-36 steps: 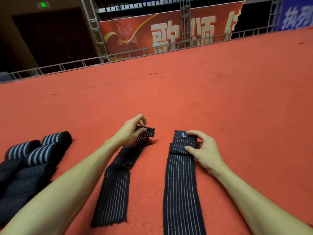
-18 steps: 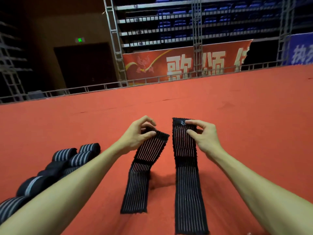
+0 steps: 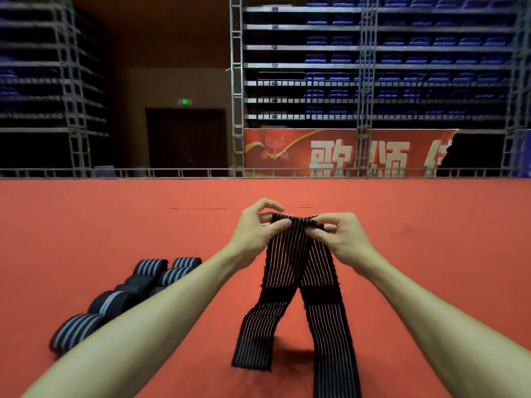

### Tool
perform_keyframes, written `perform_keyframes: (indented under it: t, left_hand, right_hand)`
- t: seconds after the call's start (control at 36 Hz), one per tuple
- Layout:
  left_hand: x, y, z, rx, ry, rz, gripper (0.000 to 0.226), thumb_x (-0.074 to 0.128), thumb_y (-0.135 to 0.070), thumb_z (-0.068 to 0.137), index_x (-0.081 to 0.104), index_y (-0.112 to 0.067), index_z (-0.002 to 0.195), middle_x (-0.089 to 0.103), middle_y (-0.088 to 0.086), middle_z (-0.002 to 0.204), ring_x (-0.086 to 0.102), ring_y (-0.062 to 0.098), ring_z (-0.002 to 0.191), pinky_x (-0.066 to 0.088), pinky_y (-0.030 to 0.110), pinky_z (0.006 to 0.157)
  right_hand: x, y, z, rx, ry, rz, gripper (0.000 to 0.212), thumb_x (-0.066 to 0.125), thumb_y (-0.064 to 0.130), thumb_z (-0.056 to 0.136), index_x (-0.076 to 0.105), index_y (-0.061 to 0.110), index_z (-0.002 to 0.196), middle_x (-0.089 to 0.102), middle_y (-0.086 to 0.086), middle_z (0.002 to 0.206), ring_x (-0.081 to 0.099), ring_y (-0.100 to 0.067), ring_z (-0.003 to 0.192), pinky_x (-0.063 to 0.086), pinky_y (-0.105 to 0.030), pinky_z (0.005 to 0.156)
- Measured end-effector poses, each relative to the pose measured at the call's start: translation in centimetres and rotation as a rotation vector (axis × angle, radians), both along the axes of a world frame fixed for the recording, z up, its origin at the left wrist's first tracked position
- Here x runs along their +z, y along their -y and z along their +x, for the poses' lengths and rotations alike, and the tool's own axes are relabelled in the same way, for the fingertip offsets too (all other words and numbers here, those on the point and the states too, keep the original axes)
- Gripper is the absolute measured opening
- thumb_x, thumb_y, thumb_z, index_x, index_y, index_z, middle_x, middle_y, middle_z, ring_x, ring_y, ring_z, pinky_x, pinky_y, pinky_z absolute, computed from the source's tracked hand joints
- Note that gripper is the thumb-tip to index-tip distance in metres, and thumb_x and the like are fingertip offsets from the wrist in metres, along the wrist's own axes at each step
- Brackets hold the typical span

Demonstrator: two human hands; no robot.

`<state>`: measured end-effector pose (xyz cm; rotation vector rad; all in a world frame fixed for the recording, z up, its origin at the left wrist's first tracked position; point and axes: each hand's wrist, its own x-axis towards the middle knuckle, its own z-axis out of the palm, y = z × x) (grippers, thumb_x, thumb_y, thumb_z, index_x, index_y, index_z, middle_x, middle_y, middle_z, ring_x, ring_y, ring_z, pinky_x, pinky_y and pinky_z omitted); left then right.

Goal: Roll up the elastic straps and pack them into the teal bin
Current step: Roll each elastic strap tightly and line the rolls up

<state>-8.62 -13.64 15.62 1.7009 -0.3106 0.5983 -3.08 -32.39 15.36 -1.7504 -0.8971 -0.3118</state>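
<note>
Held up at centre: two elastic straps (image 3: 290,254), top ends overlapped, tails trailing to red carpet (image 3: 431,254) at 6 o'clock. Pinched at top by left hand (image 3: 255,231) from 9 o'clock, right hand (image 3: 344,239) from 3 o'clock. Grouped at 8 o'clock: rolled straps (image 3: 115,303).

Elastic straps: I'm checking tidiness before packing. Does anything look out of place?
The rolled straps lie in a loose heap on the red carpet; no teal bin is in view. The left hand and right hand pinch two unrolled straps together at the top.
</note>
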Motion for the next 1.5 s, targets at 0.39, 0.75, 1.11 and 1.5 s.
perform_keyframes:
  t: [0.39, 0.75, 1.11, 1.5]
  left_hand:
    - [2.9, -1.5, -1.4, 0.003, 0.057, 0.045, 0.033, 0.070, 0.015, 0.079, 0.059, -0.010, 0.097, 0.075, 0.007, 0.090, 0.071, 0.017, 0.089, 0.057, 0.033, 0.087]
    - [6.0, -1.6, -1.0, 0.115, 0.115, 0.447, 0.036, 0.072, 0.011, 0.079, 0.058, -0.021, 0.090, 0.075, 0.003, 0.089, 0.071, 0.020, 0.096, 0.054, 0.043, 0.096]
    - [11.5, -1.1, -1.7, 0.145, 0.238, 0.510, 0.030, 0.072, 0.007, 0.080, 0.061, -0.019, 0.091, 0.074, 0.004, 0.091, 0.071, 0.016, 0.095, 0.055, 0.028, 0.085]
    - [10.9, -1.0, -1.3, 0.145, 0.252, 0.483, 0.029, 0.077, 0.003, 0.079, 0.062, -0.012, 0.098, 0.073, 0.001, 0.093, 0.071, 0.012, 0.092, 0.055, 0.025, 0.089]
  right_hand:
    - [3.6, -0.3, -1.3, 0.013, 0.138, -0.119, 0.026, 0.064, 0.000, 0.091, 0.072, 0.025, 0.084, 0.075, 0.002, 0.105, 0.070, -0.017, 0.085, 0.056, -0.029, 0.076]
    - [6.9, 0.5, -1.4, -0.129, 0.278, -0.362, 0.018, 0.065, -0.001, 0.089, 0.075, 0.013, 0.086, 0.067, 0.009, 0.112, 0.064, -0.010, 0.077, 0.049, -0.020, 0.064]
    - [11.3, 0.9, -1.6, -0.082, 0.234, -0.160, 0.014, 0.067, 0.003, 0.091, 0.073, 0.014, 0.084, 0.072, 0.002, 0.094, 0.072, -0.025, 0.080, 0.062, -0.041, 0.069]
    - [10.3, 1.1, -1.0, -0.028, 0.083, 0.130, 0.016, 0.070, -0.010, 0.082, 0.074, -0.008, 0.097, 0.071, -0.015, 0.110, 0.072, -0.034, 0.090, 0.062, -0.038, 0.071]
